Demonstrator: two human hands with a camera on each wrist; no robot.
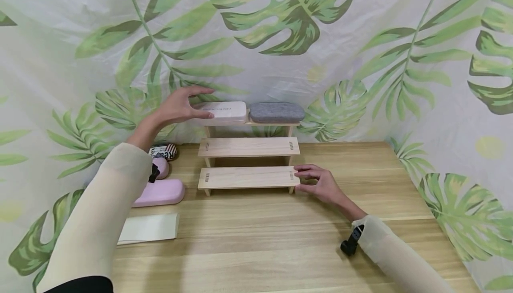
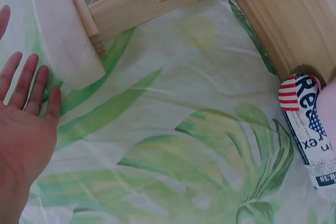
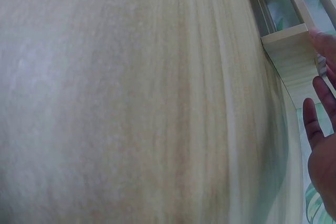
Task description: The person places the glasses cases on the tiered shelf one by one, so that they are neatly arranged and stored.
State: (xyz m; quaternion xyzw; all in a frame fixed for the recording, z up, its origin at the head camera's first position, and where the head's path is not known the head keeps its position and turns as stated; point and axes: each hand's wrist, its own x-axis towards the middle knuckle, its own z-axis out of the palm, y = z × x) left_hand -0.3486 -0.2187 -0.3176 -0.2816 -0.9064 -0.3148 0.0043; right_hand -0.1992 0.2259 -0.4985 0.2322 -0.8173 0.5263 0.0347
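A three-tier wooden shelf stand (image 1: 248,177) stands at the table's back. On its top tier a white case (image 1: 230,111) with small print lies beside a grey fabric-like case (image 1: 276,112). My left hand (image 1: 180,104) is at the white case's left end, thumb in front and fingers spread above and behind. In the left wrist view, the left hand's (image 2: 26,124) palm shows with straight fingers beside the white case (image 2: 60,35). My right hand (image 1: 320,184) holds the right end of the lowest tier, thumb at the front corner. Its other fingers extend loosely in the right wrist view.
Left of the stand lie a patterned case (image 1: 163,152) with lettering, a round pink case (image 1: 161,168), a long pink-lilac case (image 1: 164,193) and a folded pale cloth or paper (image 1: 150,227). A leaf-print sheet (image 1: 272,75) hangs behind the wooden table (image 1: 256,248).
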